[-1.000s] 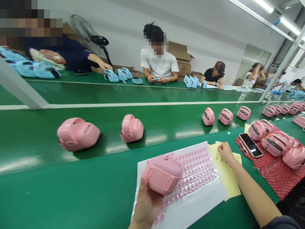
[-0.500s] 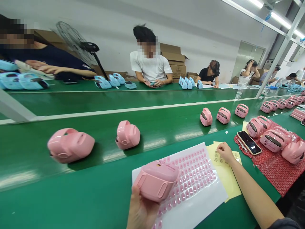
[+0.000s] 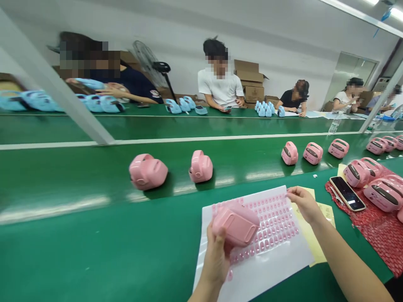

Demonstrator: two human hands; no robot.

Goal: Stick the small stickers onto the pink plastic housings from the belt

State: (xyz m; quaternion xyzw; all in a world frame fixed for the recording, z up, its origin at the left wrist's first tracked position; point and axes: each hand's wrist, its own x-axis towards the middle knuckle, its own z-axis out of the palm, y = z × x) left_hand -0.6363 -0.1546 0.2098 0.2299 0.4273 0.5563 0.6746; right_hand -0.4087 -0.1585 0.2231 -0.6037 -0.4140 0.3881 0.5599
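Observation:
My left hand (image 3: 217,253) is wrapped round a pink rounded plastic unit (image 3: 237,226), which looks like a small portable speaker. It is tilted above a white sheet (image 3: 267,272) bearing rows of small pink oval stickers (image 3: 273,228), partly hiding them. At the sheet's upper right corner, the thumb and fingers of my right hand (image 3: 305,203) are pinched together. Whether they grip a sticker or the sheet's edge, I cannot tell. Yellow sheets (image 3: 315,247) with small dark marks lie under my right hand and forearm.
Two pink units (image 3: 147,172) stand on the green conveyor (image 3: 78,176) ahead, with several more (image 3: 313,153) rightward. A phone (image 3: 348,193) and pink units (image 3: 382,195) rest on red bubble wrap (image 3: 374,235). Co-workers sit across with blue units (image 3: 264,109). A white post (image 3: 72,100) rises at left.
My right hand has moved from the yellow sheet to the white sheet's upper right corner. My left hand has turned the pink unit slightly. The view has swung left.

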